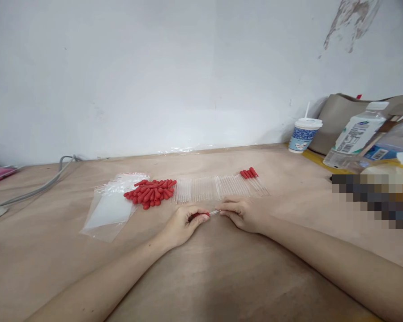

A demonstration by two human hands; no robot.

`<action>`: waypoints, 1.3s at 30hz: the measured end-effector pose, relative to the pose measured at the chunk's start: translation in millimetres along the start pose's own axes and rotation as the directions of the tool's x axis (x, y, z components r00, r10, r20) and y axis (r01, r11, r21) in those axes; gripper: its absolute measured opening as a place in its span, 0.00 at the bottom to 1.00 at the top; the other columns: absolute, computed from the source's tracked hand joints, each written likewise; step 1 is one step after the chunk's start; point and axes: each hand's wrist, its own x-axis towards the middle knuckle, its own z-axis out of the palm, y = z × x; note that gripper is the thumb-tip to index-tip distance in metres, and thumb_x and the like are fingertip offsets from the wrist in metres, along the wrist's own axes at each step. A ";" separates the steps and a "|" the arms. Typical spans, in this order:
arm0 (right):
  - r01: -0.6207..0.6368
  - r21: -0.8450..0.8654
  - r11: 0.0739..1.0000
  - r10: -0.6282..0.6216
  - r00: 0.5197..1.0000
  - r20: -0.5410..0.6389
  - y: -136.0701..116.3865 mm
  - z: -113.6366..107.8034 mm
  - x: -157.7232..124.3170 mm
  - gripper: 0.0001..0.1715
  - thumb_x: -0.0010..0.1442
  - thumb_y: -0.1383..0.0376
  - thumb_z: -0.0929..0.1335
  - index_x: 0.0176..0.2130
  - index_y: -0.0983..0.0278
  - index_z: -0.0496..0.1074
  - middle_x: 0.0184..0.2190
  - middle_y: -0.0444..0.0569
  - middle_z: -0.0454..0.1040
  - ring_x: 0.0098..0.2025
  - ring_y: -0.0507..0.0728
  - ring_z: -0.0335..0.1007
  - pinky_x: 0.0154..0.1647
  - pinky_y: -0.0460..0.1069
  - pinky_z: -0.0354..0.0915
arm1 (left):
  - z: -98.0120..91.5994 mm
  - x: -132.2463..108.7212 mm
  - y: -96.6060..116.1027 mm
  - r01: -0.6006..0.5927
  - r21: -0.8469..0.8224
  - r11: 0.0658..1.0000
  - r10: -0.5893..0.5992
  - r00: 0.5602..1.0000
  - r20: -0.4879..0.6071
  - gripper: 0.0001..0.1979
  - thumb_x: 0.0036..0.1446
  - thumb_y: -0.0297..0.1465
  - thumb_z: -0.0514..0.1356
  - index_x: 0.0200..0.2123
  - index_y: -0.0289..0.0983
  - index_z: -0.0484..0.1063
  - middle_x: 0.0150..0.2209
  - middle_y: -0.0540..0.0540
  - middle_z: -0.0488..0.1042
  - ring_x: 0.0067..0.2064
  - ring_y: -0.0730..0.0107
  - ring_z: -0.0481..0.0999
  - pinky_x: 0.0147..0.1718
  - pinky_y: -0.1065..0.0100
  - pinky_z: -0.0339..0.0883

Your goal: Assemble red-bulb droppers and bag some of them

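The table [201,277] meets the wall [154,80] at its far edge, its smooth brown surface spreading broadly on the near side. Rubbery red bulbs [152,194] lie heaped at the right of flat, clear bags [109,210]; slim transparent tubes [201,188] line up farther right, the last few capped red. Nearer, the left hand [183,226] curls around one bulb [206,214]; the right hand [244,214] pinches a tube [214,212] meeting it.

- Left hand [184,223] and right hand [243,214]: clock centre
- Row of tubes [201,189]: 12 o'clock
- Bulb pile [151,193]: 10 o'clock, partly over bags [107,212]
- Cup [304,136]: 2 o'clock
- Bottle [358,134]: 2 o'clock, before handbag [332,120]
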 end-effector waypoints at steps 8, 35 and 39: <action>0.019 -0.192 0.981 -0.037 0.996 -0.087 -8.7 5.0 -4.9 0.13 0.63 0.66 0.59 0.40 0.63 0.71 0.31 0.49 0.70 0.29 0.51 0.65 0.29 0.46 0.60 | 1.4 -0.3 -2.3 -0.037 0.044 0.998 0.041 0.997 -0.072 0.10 0.58 0.35 0.55 0.36 0.37 0.74 0.32 0.47 0.74 0.33 0.70 0.71 0.32 0.69 0.64; 0.038 -0.295 0.955 -0.055 0.997 -0.049 -18.6 1.6 -1.5 0.16 0.63 0.64 0.58 0.30 0.64 0.72 0.25 0.46 0.68 0.24 0.49 0.60 0.23 0.46 0.53 | 0.3 -3.9 -0.8 -0.110 0.091 0.990 0.112 0.994 -0.013 0.09 0.57 0.33 0.56 0.32 0.36 0.74 0.31 0.46 0.74 0.32 0.69 0.71 0.33 0.69 0.64; 0.010 -0.265 0.964 -0.019 0.999 -0.030 -25.0 1.6 1.3 0.16 0.62 0.65 0.59 0.28 0.65 0.70 0.24 0.46 0.68 0.24 0.49 0.60 0.24 0.45 0.53 | 1.7 -4.7 -3.4 -0.149 0.127 0.981 0.151 0.989 -0.006 0.10 0.58 0.34 0.54 0.34 0.36 0.73 0.31 0.45 0.74 0.33 0.69 0.71 0.33 0.68 0.64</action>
